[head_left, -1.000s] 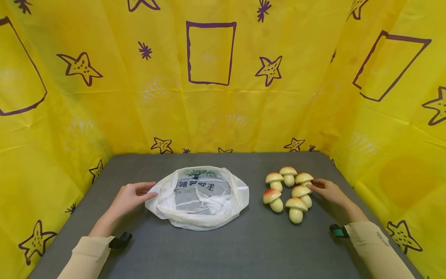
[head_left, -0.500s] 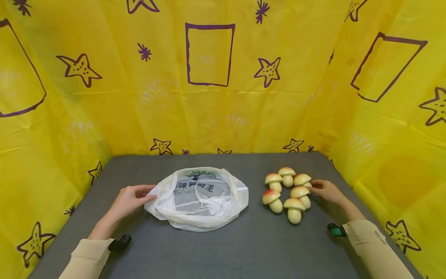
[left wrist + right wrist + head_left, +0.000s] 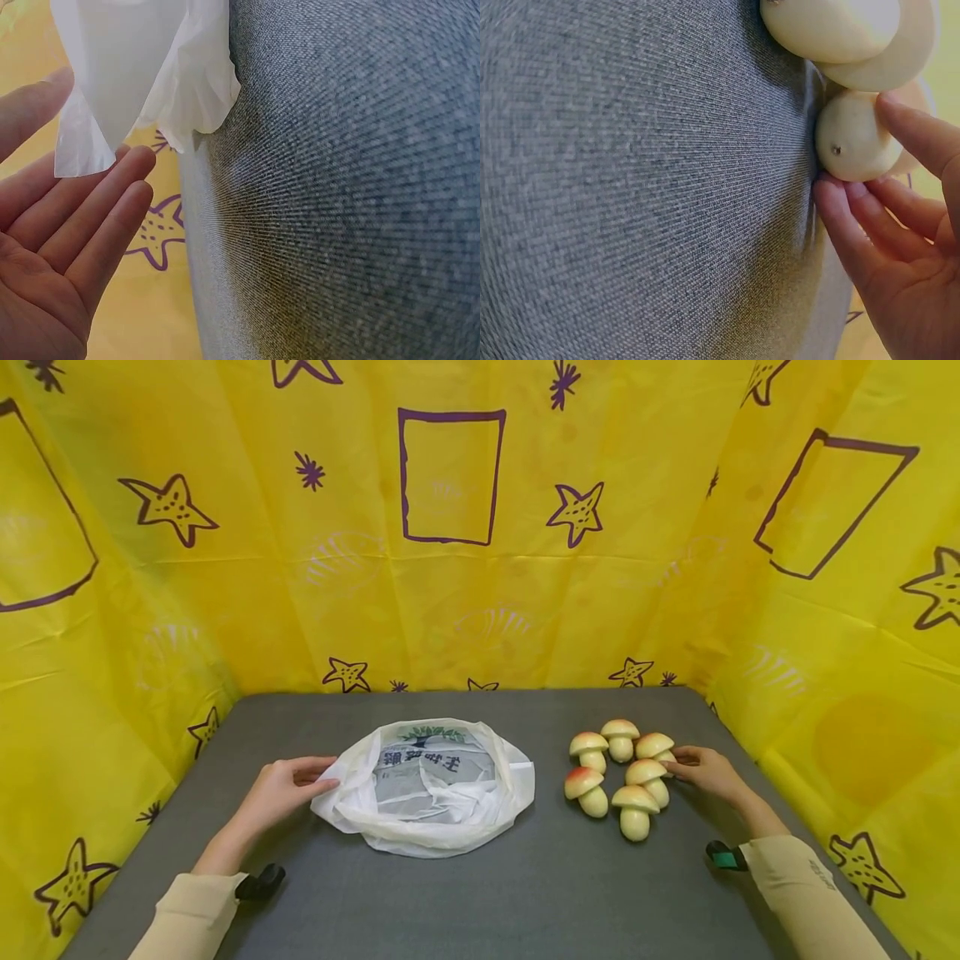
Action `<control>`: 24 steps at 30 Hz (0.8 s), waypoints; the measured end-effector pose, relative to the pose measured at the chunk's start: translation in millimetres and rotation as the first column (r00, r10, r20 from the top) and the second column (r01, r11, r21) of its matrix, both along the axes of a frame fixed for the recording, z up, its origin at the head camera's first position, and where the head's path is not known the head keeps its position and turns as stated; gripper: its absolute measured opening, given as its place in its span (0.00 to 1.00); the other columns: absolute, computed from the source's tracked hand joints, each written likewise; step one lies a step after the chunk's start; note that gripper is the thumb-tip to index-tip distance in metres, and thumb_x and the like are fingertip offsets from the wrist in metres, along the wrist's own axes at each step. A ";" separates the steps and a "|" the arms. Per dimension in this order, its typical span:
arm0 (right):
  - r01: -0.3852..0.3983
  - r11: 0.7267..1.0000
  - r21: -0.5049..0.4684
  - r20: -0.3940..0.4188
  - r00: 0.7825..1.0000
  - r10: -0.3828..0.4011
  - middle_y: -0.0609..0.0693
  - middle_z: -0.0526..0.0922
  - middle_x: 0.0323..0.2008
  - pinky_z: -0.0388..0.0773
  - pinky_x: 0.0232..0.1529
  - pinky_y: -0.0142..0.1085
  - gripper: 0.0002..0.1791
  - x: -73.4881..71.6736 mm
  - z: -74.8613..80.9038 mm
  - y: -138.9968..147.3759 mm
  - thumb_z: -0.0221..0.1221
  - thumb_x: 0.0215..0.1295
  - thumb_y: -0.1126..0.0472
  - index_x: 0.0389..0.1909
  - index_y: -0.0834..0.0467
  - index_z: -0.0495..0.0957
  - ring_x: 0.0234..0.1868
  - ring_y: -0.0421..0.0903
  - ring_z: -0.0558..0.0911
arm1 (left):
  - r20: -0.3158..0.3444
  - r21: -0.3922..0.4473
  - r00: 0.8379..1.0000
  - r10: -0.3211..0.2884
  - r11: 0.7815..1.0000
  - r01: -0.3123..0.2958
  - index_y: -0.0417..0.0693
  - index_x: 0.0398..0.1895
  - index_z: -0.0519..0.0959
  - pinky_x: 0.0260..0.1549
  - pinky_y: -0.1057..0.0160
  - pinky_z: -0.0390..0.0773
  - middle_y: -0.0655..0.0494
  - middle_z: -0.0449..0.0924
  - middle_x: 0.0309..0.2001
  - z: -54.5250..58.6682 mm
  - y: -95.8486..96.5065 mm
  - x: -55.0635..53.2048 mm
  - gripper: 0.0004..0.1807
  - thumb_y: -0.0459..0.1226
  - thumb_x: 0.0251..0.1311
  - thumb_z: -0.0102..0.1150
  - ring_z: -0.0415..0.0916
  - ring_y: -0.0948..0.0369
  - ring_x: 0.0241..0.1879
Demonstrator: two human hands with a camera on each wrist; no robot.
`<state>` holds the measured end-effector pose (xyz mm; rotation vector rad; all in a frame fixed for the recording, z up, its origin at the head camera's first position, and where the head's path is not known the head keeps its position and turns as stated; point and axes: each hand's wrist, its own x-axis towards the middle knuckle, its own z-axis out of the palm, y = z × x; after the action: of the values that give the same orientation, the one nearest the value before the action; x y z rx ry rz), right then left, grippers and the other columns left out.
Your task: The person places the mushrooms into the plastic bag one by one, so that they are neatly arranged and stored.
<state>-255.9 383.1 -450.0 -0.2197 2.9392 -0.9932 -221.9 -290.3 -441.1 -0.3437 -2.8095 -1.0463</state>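
A white plastic bag with dark printing lies on the table, its mouth spread wide. At its left end is my left hand, the fingers nearly straight and apart from the thumb. In the left wrist view, a corner of the bag hangs between thumb and fingers and hides part of the index finger. On the right, several pale mushrooms with reddish-yellow caps stand close together. My right hand holds the rightmost mushroom by its stem, thumb on one side and fingertips on the other.
The dark grey table carries the bag and the mushrooms. A yellow cloth with purple starfish drawings encloses the back and both sides. A dark strap hangs at the left cuff and another strap at the right.
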 end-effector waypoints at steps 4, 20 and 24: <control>0.004 1.000 0.012 -0.006 1.000 -0.004 0.70 0.79 0.49 0.77 0.48 0.52 0.31 0.7 0.4 0.1 0.56 0.66 0.49 0.56 0.73 0.70 0.50 0.64 0.79 | -0.007 -0.001 1.000 0.002 1.000 -0.002 0.47 0.50 0.82 0.37 0.67 0.81 0.51 0.85 0.45 -0.1 0.4 1.2 0.25 0.51 0.53 0.66 0.83 0.57 0.40; 0.033 0.999 -0.002 -0.026 0.999 -0.033 0.70 0.78 0.50 0.78 0.47 0.51 0.33 5.8 7.7 -1.6 0.58 0.65 0.47 0.57 0.73 0.70 0.51 0.65 0.78 | -0.024 0.000 1.000 0.013 1.000 -0.013 0.47 0.49 0.82 0.36 0.72 0.79 0.51 0.85 0.44 0.4 0.0 0.7 0.23 0.49 0.52 0.67 0.83 0.59 0.38; 0.039 0.999 0.003 -0.025 0.999 -0.039 0.70 0.77 0.52 0.77 0.47 0.52 0.34 7.7 11.8 -2.7 0.58 0.64 0.47 0.58 0.72 0.70 0.52 0.65 0.78 | -0.031 0.008 0.999 0.015 1.000 -0.015 0.46 0.48 0.83 0.35 0.72 0.79 0.50 0.85 0.43 0.7 -0.3 0.3 0.23 0.48 0.52 0.68 0.83 0.60 0.37</control>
<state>-248.2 380.4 -438.2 -0.1768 2.9783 -0.9966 -221.6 -290.6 -440.4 -0.3350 -2.7763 -1.0392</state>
